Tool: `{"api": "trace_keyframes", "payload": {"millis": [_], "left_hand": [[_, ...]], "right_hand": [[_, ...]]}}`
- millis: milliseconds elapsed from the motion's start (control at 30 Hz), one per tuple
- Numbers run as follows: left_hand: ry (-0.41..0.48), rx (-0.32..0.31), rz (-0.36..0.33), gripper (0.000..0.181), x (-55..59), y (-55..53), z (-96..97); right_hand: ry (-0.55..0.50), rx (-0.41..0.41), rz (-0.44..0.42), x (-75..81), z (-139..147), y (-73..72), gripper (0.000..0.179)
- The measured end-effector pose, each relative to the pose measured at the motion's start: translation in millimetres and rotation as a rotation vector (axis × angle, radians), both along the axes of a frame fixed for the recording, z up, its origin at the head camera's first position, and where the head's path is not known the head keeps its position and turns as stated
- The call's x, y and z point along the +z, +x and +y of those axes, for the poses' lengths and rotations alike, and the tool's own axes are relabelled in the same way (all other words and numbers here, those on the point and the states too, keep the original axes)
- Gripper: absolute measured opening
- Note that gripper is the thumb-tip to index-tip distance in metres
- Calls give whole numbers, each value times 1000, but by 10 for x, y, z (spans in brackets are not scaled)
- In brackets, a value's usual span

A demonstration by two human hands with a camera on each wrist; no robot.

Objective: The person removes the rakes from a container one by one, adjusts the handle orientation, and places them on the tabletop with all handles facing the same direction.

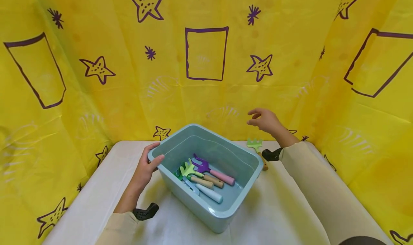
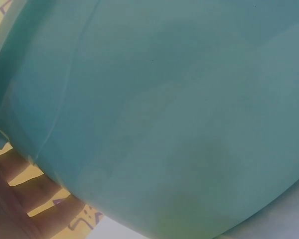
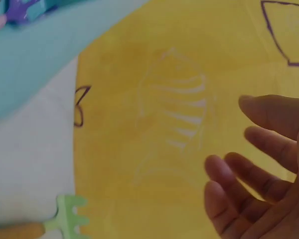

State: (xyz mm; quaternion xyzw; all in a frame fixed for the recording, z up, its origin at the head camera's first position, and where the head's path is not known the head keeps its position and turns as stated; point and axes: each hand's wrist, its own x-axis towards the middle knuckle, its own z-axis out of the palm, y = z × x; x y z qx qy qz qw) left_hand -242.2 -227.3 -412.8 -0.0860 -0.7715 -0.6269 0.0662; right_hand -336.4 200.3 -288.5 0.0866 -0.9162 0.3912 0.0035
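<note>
My left hand (image 1: pixel 146 168) grips the left corner of a teal plastic bin (image 1: pixel 190 201), thumb over the rim and fingers outside. In the left wrist view, its fingers (image 2: pixel 37 196) lie against the bin's wall. Inside are several toy garden tools: a light green rake (image 1: pixel 187 169), a purple fork with a pink handle (image 1: pixel 222 177) and a light blue-handled tool (image 1: pixel 209 193). Raised beyond the bin's right side, my right hand (image 1: pixel 266 121) has loosely bent fingers and holds nothing. Below it, another green hand rake (image 1: pixel 255 144) with a wooden handle lies outside the bin.
A white cloth-covered table (image 1: pixel 277 209) lies under the bin. Yellow curtains (image 1: pixel 206 101) with drawn stars and frames enclose the back and both sides. The bin's right corner partly overlaps the area near the outside rake's handle.
</note>
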Motion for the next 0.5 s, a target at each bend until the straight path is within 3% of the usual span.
{"api": "trace_keyframes", "payload": {"millis": [267, 500], "left_hand": [[-1, 2, 1, 60, 17, -3, -6], [11, -15, 18, 59, 8, -29, -1]], "right_hand": [[-138, 165, -125, 246, -369, 34, 45], [-223, 300, -287, 278, -694, 89, 51]]}}
